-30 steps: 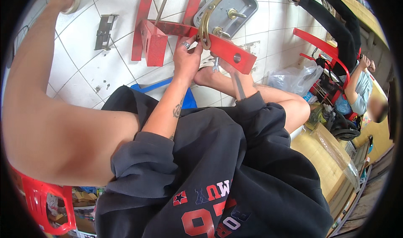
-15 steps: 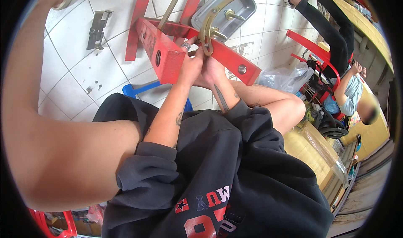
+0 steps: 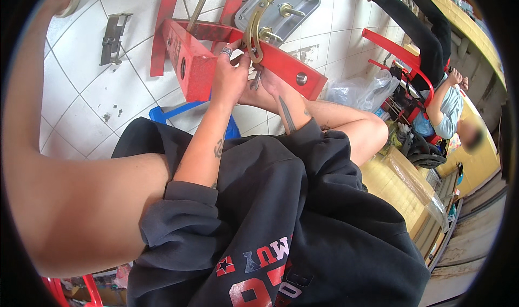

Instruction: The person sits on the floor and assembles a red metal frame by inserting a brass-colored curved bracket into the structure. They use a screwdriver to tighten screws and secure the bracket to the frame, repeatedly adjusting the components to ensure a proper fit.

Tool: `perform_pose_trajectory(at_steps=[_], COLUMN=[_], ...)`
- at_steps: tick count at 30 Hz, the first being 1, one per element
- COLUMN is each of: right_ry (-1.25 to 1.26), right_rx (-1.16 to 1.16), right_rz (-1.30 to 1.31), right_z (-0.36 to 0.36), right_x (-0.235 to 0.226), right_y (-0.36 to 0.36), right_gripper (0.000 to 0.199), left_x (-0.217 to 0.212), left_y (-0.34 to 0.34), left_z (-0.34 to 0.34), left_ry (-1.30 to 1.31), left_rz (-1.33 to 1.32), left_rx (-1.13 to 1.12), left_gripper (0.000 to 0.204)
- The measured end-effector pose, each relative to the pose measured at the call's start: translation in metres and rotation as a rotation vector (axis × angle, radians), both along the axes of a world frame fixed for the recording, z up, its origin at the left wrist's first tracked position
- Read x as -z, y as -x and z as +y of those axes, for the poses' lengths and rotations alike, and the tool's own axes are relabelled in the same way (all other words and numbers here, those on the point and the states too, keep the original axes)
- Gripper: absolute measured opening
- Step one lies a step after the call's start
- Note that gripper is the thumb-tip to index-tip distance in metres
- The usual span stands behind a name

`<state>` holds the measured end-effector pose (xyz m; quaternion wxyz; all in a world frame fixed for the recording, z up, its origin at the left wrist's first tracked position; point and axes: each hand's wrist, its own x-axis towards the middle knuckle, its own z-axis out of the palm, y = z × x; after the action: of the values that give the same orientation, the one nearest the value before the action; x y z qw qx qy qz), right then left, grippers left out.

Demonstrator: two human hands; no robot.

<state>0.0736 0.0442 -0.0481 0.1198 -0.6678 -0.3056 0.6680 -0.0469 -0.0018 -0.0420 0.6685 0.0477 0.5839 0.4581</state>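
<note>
A red metal frame [image 3: 193,71] with round holes stands in front of me. Against its right-hand bar lies a curved, brass-coloured slotted bracket [image 3: 254,34]. My left hand [image 3: 230,77], with a ring on one finger, has its fingers bent in a pinch beside the bracket's lower end; what they grip is hidden. Just below the bar, my right hand [image 3: 270,84] is closed by the same end, palm partly turned up. A small grey wrench [image 3: 255,80] shows its forked end across that palm. Both hands are close together at the frame's inner side.
Behind the bracket sits a grey tray [image 3: 308,1] holding bolts [image 3: 291,10]. A dark metal hinge-like plate [image 3: 113,39] lies on the white tiles. Under the frame is a blue stool [image 3: 178,115]. To the right are a plastic bag [image 3: 367,90] and a seated person [image 3: 446,104].
My left hand has drawn slightly away from the right one, opening a gap between them. The wrench now shows across my right palm. The whole view has shifted a little.
</note>
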Motion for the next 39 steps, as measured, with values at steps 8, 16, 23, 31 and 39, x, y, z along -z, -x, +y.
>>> perform_pose_trajectory(at_steps=[8,16,23,31,39], right_ry=[0.056,-0.399,-0.224,0.008,-0.318], right_rx=[0.382,-0.709,-0.535,-0.158,-0.192], right_rz=[-0.037,-0.238,-0.183,0.082,-0.205], right_z=[-0.001,0.010,0.020,0.024,0.016], right_x=[-0.031,-0.064,0.004,-0.030,-0.035], right_y=[0.046,0.009,-0.035,-0.002,0.000], right_gripper=[0.027,0.059,0.068,0.063,0.033], left_x=[-0.005,0.012,0.008,-0.003,0.004], left_y=[0.005,0.001,-0.002,0.003,-0.002], left_z=[0.002,-0.004,-0.006,-0.003,-0.007], left_ry=[0.029,-0.005,-0.035,-0.034,-0.086], left_rz=[-0.072,0.100,0.270,0.384,0.370], left_rx=[-0.018,0.065,0.109,0.157,0.143], left_gripper=[0.037,0.040,0.040,0.036,0.032])
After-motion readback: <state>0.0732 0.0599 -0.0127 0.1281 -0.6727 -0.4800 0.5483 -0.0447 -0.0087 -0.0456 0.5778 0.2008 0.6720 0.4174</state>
